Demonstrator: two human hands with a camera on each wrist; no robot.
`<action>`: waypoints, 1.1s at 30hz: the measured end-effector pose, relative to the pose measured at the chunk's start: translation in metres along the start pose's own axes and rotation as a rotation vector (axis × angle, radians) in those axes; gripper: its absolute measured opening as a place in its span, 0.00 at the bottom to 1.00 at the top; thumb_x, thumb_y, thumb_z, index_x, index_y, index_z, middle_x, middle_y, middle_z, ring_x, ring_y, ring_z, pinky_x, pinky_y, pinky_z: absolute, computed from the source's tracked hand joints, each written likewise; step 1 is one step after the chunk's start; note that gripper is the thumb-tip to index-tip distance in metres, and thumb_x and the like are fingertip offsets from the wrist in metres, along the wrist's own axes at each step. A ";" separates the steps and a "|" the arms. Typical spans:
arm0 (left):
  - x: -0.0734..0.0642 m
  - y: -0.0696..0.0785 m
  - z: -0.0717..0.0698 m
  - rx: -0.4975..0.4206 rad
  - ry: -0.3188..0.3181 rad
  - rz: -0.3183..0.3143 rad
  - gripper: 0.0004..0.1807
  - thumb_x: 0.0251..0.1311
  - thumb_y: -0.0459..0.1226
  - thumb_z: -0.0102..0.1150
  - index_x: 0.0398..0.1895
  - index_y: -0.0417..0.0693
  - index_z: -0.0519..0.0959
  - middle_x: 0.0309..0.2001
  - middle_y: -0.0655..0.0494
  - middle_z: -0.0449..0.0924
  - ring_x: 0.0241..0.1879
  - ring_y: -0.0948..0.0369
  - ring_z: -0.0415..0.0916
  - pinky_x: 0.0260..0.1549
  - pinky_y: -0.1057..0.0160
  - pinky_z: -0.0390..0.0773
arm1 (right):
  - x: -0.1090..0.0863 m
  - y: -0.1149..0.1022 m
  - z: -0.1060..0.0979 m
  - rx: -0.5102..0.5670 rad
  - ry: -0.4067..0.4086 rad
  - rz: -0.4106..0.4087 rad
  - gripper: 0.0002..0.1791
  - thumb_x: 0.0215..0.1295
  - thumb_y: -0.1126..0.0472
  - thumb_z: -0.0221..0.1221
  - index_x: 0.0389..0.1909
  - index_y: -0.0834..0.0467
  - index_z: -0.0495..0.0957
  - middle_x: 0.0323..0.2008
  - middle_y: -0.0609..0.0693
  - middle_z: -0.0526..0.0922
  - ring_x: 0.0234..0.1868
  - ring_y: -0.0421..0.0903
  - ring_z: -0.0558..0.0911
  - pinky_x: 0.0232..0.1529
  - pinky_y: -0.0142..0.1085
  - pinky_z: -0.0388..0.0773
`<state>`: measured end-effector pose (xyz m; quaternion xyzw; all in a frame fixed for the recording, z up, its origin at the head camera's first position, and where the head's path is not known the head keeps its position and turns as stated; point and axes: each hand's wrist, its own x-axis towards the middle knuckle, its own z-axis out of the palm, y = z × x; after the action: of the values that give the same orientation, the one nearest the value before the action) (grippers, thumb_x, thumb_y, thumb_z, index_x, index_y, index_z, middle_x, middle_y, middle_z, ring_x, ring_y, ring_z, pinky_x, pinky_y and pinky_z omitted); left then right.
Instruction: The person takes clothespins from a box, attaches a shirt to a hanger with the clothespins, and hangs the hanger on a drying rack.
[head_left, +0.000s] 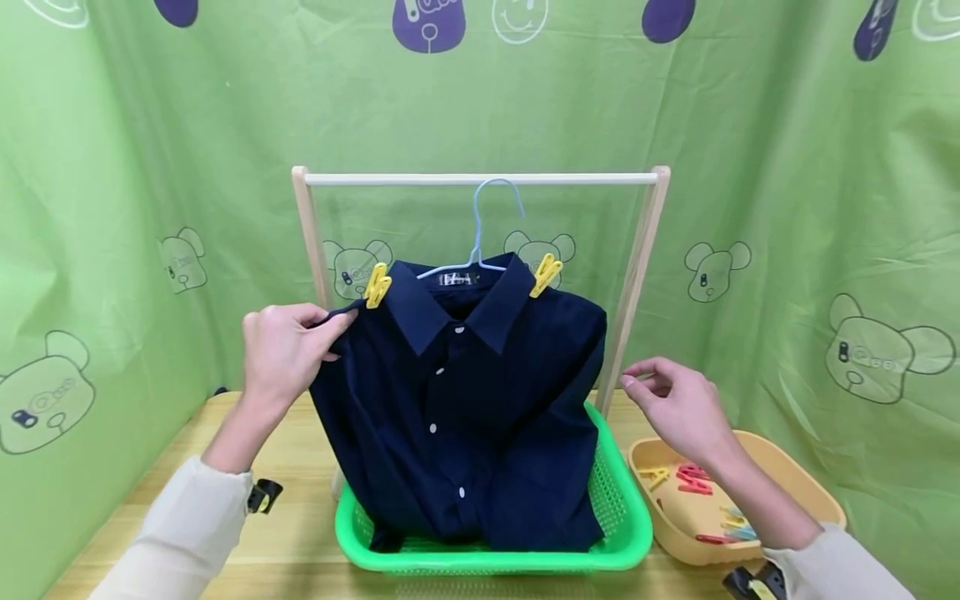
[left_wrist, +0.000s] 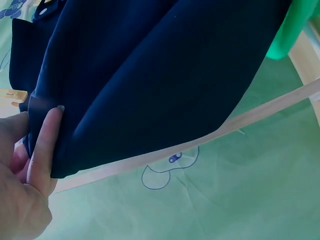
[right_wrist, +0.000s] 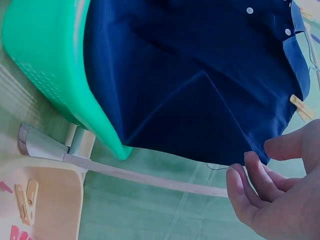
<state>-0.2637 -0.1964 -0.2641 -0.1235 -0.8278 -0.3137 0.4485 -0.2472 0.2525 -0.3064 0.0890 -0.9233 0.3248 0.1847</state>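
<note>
A dark navy button-up shirt [head_left: 465, 400] is on a light blue wire hanger [head_left: 477, 229], its lower part resting in a green basket [head_left: 495, 561]. The hanger's hook overlaps the white rod in the head view. One yellow clothespin [head_left: 377, 286] grips the shirt's left shoulder in that view, and another yellow clothespin [head_left: 547, 276] grips the other side beside the collar. My left hand [head_left: 288, 346] pinches the shoulder cloth between thumb and fingers, just outside the first clothespin. To the right of the shirt, my right hand [head_left: 678, 408] holds nothing, its fingers loosely bent near the shoulder.
A wooden rack [head_left: 637, 275] with a white rod [head_left: 390, 178] stands behind the shirt. An orange-yellow tray [head_left: 806, 483] with several coloured clothespins [head_left: 694, 479] sits on the wooden table [head_left: 292, 467] at right. Green printed curtains surround the table.
</note>
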 end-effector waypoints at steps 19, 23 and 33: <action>0.051 0.019 -0.002 0.069 0.122 0.051 0.14 0.57 0.43 0.67 0.16 0.51 0.89 0.14 0.53 0.83 0.15 0.56 0.84 0.19 0.75 0.62 | 0.003 0.003 0.003 0.005 0.014 0.000 0.14 0.73 0.53 0.57 0.52 0.56 0.82 0.39 0.52 0.89 0.41 0.49 0.85 0.37 0.38 0.76; 0.059 0.022 0.000 0.043 0.085 0.009 0.15 0.59 0.43 0.66 0.17 0.50 0.90 0.14 0.52 0.83 0.10 0.78 0.74 0.20 0.79 0.64 | 0.004 0.004 0.003 0.008 0.009 0.010 0.15 0.73 0.53 0.57 0.53 0.56 0.82 0.40 0.53 0.89 0.42 0.50 0.86 0.38 0.39 0.76; 0.061 0.018 0.014 0.014 0.010 -0.088 0.15 0.59 0.44 0.66 0.17 0.50 0.89 0.18 0.50 0.86 0.09 0.75 0.76 0.16 0.79 0.70 | 0.003 0.006 0.004 0.008 -0.006 0.038 0.15 0.73 0.53 0.57 0.53 0.56 0.81 0.39 0.52 0.89 0.41 0.48 0.84 0.38 0.39 0.76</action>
<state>-0.2988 -0.1778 -0.2126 -0.0822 -0.8325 -0.3277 0.4391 -0.2533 0.2546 -0.3118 0.0732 -0.9240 0.3318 0.1754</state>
